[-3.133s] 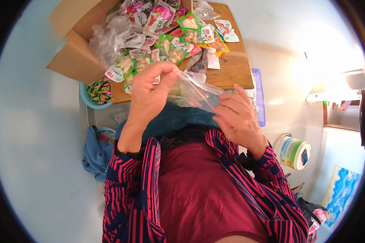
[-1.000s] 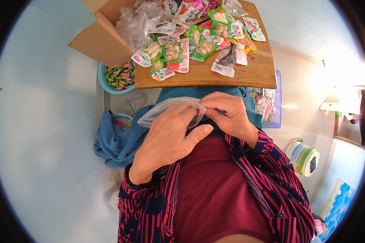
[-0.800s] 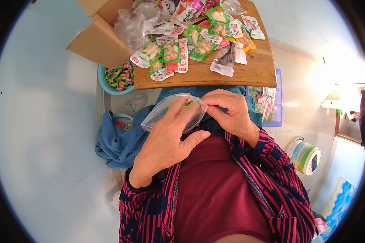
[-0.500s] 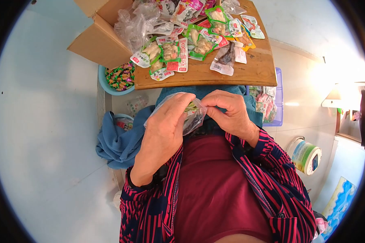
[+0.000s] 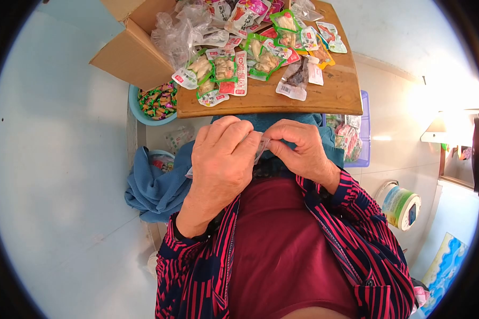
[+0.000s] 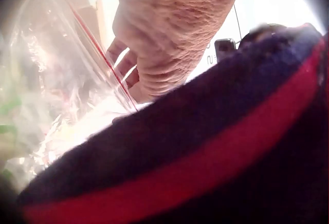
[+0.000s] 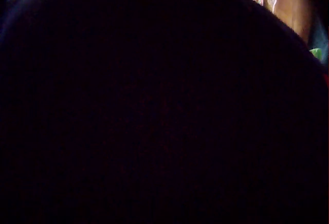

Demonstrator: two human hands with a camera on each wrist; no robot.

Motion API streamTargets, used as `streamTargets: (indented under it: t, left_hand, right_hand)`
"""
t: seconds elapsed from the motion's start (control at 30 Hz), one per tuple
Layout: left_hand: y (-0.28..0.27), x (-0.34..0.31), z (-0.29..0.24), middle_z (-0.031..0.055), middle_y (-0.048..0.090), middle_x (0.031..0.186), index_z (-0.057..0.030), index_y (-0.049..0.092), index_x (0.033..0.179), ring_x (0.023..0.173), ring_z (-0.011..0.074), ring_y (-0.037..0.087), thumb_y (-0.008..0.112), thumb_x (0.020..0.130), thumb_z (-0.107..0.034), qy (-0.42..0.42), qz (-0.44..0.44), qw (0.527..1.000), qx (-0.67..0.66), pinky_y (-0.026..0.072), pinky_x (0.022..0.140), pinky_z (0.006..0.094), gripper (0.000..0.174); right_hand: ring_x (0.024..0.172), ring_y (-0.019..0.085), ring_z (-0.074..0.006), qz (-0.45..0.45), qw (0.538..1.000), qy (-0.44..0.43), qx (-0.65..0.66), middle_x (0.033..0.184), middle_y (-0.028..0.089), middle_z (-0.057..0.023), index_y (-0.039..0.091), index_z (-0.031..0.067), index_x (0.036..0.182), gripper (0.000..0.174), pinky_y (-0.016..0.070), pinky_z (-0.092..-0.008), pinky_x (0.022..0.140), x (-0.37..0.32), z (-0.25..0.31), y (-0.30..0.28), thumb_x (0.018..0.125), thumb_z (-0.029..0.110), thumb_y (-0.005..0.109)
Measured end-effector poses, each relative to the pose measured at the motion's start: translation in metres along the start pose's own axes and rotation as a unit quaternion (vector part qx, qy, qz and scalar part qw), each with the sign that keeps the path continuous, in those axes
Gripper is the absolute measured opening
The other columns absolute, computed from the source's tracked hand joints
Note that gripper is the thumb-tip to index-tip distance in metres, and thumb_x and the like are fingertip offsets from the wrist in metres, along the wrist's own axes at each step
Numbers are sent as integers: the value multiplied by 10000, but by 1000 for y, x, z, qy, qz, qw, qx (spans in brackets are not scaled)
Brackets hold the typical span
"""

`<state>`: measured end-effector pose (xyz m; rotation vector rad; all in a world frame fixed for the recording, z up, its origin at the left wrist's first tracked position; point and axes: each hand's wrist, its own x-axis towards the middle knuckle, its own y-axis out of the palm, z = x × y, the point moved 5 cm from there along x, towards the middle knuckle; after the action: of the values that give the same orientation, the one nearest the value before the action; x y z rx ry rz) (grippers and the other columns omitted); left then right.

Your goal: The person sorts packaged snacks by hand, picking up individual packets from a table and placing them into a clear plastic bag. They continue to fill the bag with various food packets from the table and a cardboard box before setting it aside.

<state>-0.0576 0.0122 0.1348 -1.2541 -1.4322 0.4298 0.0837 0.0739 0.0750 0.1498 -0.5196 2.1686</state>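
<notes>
In the head view a clear zip bag is held low in front of the table, mostly hidden behind the left hand. Thumb and forefinger of my right hand pinch the bag's right corner. My left hand has its knuckles bent over the bag's upper edge, gripping it, and the fingertips are out of sight. The left wrist view shows the bag's red zip line running beside the left hand, with green blurred shapes in the clear plastic. A dark sleeve blocks nearly all of the right wrist view.
Several sealed snack packs lie on the wooden table, beside a cardboard box with loose clear bags. Below are a blue basin of wrapped sweets, a purple crate, a blue cloth and a white-green bucket.
The bag came down from over the table's edge to the lap. Its mouth gaped around the left fingers; now those fingers bend over its edge and it is flattened. The right hand has lately stayed still.
</notes>
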Motion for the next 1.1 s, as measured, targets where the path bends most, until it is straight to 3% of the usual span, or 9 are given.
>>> streamTargets:
  t: [0.2, 0.27, 0.47, 0.9, 1.1]
  left_hand:
    - [-1, 1, 4, 104, 656, 937, -28, 644, 906, 891, 319, 647, 703, 803, -26, -43, -49, 990, -125, 493, 734, 407, 118]
    - [2, 1, 4, 116, 656, 936, -28, 629, 922, 841, 338, 634, 691, 826, -21, -66, 1, 991, -113, 488, 718, 411, 115]
    - [6, 0, 6, 124, 658, 877, -33, 622, 931, 792, 337, 630, 688, 860, -39, -77, 10, 989, -130, 485, 696, 408, 97]
    - [6, -3, 8, 117, 657, 829, -44, 651, 944, 755, 326, 633, 716, 855, -62, -84, -10, 983, -160, 488, 674, 396, 112]
    - [0, -3, 9, 99, 662, 841, -56, 668, 1022, 786, 310, 632, 779, 808, -148, -110, 8, 977, -184, 483, 726, 403, 258]
  right_hand:
    - [779, 687, -275, 12, 1000, -7, 7, 857, 684, -126, 686, 7, 932, 95, 538, -335, 669, 1, 1, 1, 839, 2, 709]
    - [786, 689, -266, 5, 1000, -7, 15, 857, 683, -120, 687, 15, 954, 121, 539, -334, 675, 1, 0, 0, 836, 7, 715]
    - [797, 691, -250, 9, 1000, 9, 2, 881, 694, -117, 703, 25, 999, 173, 544, -333, 692, 1, 3, -2, 834, 37, 752]
    - [777, 681, -231, -6, 1000, -13, 28, 850, 702, -107, 713, 4, 921, 93, 539, -321, 677, 3, 4, -2, 849, 42, 759]
    - [734, 665, -221, -39, 999, 3, 35, 813, 687, -116, 704, -5, 884, 57, 517, -316, 646, 2, 0, -3, 857, 33, 735]
